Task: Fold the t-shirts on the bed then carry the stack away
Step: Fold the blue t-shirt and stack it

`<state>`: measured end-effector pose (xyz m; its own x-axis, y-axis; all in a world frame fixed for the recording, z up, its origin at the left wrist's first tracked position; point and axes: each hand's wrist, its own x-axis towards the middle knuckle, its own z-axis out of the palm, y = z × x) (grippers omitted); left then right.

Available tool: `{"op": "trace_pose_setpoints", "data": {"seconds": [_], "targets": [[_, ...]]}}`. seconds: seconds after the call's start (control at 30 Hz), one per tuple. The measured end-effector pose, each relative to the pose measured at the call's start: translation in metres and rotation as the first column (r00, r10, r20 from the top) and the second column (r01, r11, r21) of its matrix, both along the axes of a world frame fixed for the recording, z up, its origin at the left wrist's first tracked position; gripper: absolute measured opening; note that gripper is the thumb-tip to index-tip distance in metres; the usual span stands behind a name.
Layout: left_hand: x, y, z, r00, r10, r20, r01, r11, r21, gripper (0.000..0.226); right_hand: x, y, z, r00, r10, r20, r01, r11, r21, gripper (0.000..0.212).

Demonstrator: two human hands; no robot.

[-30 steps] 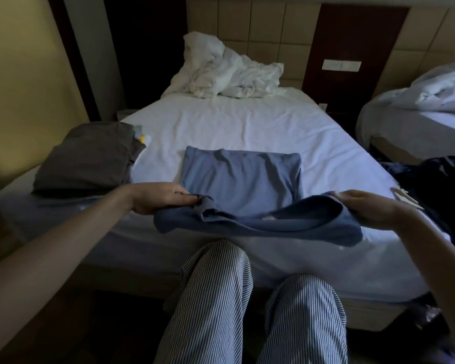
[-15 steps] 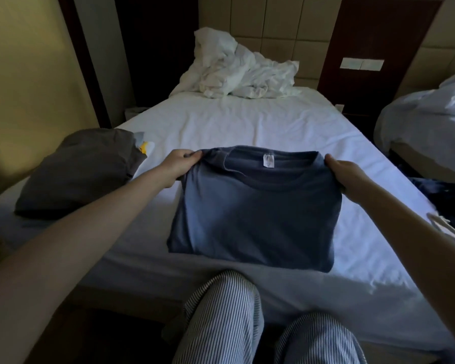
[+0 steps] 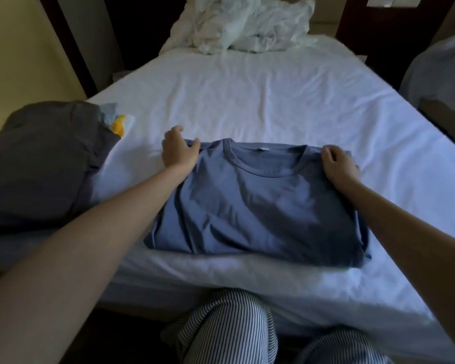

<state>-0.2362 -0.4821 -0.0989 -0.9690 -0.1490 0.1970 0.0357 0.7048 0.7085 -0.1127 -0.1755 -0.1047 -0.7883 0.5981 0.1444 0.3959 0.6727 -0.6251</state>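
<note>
**A:** Head view. How does the shirt lie?

**B:** The shirt (image 3: 258,206) lies flat at the near edge of the bed (image 3: 260,88), folded to a rectangle, with its collar on top and farthest from us. Our left hand (image 3: 177,151) pinches the left shoulder corner, thumb on the cloth. Our right hand (image 3: 338,164) curls its fingers onto the right shoulder corner. Both hands grip the shirt; neither is free.

**A:** And around it?

**B:** A grey stack (image 3: 45,158) sits on the left of the bed, near the shirt but apart from it. Crumpled linen (image 3: 244,22) lies at the head of the bed. Our striped knees (image 3: 229,327) show below the mattress edge.

**A:** Which step do we judge this to be?

**B:** The shirt's final fold, being laid down and squared.

**A:** What does the next move call for?

**B:** Probably we let go and smooth the creases across the chest. Then we lift the shirt whole, one hand under each side, onto the grey stack without letting it unfold. We cannot tell whether more shirts remain.
</note>
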Motion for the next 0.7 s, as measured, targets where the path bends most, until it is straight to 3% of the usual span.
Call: {"op": "trace_pose_setpoints", "data": {"seconds": [0.07, 0.13, 0.23, 0.3, 0.37, 0.43, 0.5, 0.7], "targets": [[-0.007, -0.003, -0.001, 0.993, 0.1, 0.061, -0.098, 0.995, -0.03, 0.05, -0.001, 0.007, 0.004, 0.979, -0.19, -0.073, 0.193, 0.981, 0.023, 0.038], [-0.016, -0.007, 0.001, 0.974, 0.128, 0.188, -0.118, 0.991, -0.063, 0.047, -0.001, 0.024, 0.001, 0.95, -0.311, 0.018, 0.311, 0.95, 0.018, 0.049], [-0.03, -0.009, 0.006, 0.977, 0.053, 0.206, -0.077, 0.991, 0.113, 0.031, -0.005, 0.047, -0.003, 0.971, -0.209, 0.114, 0.216, 0.975, -0.055, 0.037], [-0.04, -0.012, 0.014, 0.991, 0.037, 0.125, -0.063, 0.976, 0.209, 0.024, -0.012, 0.054, 0.007, 0.987, -0.16, 0.024, 0.162, 0.979, -0.127, 0.024], [-0.049, -0.019, 0.02, 0.996, 0.054, 0.067, -0.07, 0.963, 0.261, 0.021, -0.019, 0.066, 0.016, 0.976, -0.205, -0.066, 0.191, 0.966, -0.176, 0.026], [-0.05, -0.026, 0.019, 0.994, 0.036, 0.098, -0.06, 0.968, 0.244, 0.018, -0.02, 0.077, 0.021, 0.967, -0.239, -0.093, 0.209, 0.944, -0.255, 0.024], [-0.045, -0.031, 0.012, 0.99, -0.008, 0.144, -0.018, 0.984, 0.176, 0.023, -0.02, 0.08, 0.019, 0.978, -0.206, -0.021, 0.192, 0.943, -0.272, 0.018], [0.013, -0.043, -0.004, 0.999, -0.021, 0.034, 0.021, 1.0, 0.004, 0.021, 0.042, 0.023, 0.01, 0.987, -0.16, -0.014, 0.157, 0.98, -0.12, 0.059]]}}
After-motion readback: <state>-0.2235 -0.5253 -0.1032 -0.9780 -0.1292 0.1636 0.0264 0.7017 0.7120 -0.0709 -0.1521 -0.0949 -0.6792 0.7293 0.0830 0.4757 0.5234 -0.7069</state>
